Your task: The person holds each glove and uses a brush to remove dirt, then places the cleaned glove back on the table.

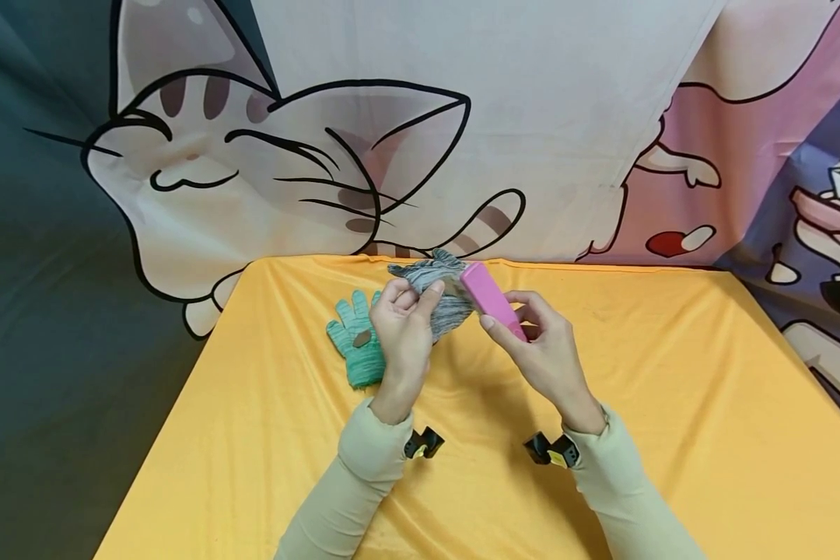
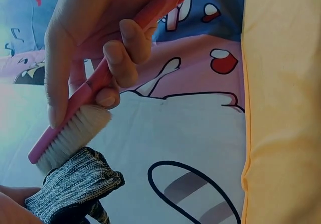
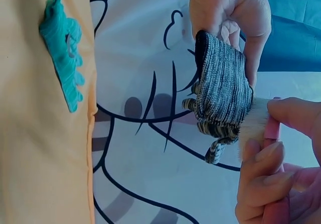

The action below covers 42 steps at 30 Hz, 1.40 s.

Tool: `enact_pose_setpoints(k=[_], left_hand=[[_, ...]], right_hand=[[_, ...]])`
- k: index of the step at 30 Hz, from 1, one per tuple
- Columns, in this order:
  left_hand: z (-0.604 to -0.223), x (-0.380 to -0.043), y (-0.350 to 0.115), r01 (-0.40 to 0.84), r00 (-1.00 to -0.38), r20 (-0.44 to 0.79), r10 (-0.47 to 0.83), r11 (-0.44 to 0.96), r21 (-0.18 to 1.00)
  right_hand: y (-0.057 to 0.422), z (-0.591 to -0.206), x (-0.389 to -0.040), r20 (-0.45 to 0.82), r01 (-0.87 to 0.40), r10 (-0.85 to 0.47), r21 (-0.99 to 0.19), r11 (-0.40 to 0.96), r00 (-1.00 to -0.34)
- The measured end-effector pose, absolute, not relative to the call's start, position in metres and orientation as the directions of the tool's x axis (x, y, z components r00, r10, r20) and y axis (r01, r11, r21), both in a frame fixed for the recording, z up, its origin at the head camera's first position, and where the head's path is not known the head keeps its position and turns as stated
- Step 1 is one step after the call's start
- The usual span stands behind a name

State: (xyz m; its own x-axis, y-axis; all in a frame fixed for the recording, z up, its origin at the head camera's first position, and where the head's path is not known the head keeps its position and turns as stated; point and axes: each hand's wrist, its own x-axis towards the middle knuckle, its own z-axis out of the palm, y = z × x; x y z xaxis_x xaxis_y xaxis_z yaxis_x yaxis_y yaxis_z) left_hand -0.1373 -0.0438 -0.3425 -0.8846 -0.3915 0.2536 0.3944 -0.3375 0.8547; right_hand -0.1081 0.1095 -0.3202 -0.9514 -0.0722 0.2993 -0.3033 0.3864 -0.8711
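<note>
My left hand (image 1: 404,334) grips a grey and black striped knit glove (image 1: 451,313) near one end, held up above the table. Its glove fingers dangle loosely in the right wrist view. A pink-handled brush (image 1: 491,299) is in my right hand (image 1: 547,354), with fingers and thumb wrapped along the handle. Seen from the left wrist, the pale soft bristles (image 2: 77,133) reach the upper edge of the glove. From the right wrist, those bristles (image 3: 252,123) meet the side of the striped fabric.
A green knit glove (image 1: 364,367) with a brownish oval patch (image 1: 362,338) lies on the yellow tablecloth (image 1: 658,373), left of my left hand. Behind the table's back edge hangs a cloth backdrop (image 1: 567,155) printed with cartoon cats.
</note>
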Motion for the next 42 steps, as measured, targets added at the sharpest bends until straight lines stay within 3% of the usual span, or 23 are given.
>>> enact_pose_setpoints(k=[9,17,28,34,42], left_hand=[[-0.341,-0.138,-0.049,0.388,-0.882,0.243,-0.404,-0.329,0.861],[-0.344,-0.135,-0.044,0.237,-0.956,0.186,-0.226,-0.225,0.945],[-0.322,-0.118,-0.037,0.171,-0.983,0.159,-0.092,-0.149,0.974],[-0.322,-0.116,-0.035,0.184,-0.979,0.170,-0.109,-0.131,0.974],[-0.346,-0.129,-0.039,0.230,-0.966,0.190,-0.175,-0.248,0.941]], right_hand=[[0.114,-0.321,-0.111,0.283,-0.281,-0.050,-0.882,0.379,-0.958],[0.120,-0.332,-0.117,0.347,-0.344,-0.046,-0.889,0.303,-0.937],[0.112,-0.320,-0.107,0.419,-0.421,-0.073,-0.858,0.295,-0.905],[0.109,-0.321,-0.107,0.427,-0.430,-0.088,-0.836,0.340,-0.900],[0.108,-0.323,-0.108,0.382,-0.397,-0.115,-0.847,0.353,-0.917]])
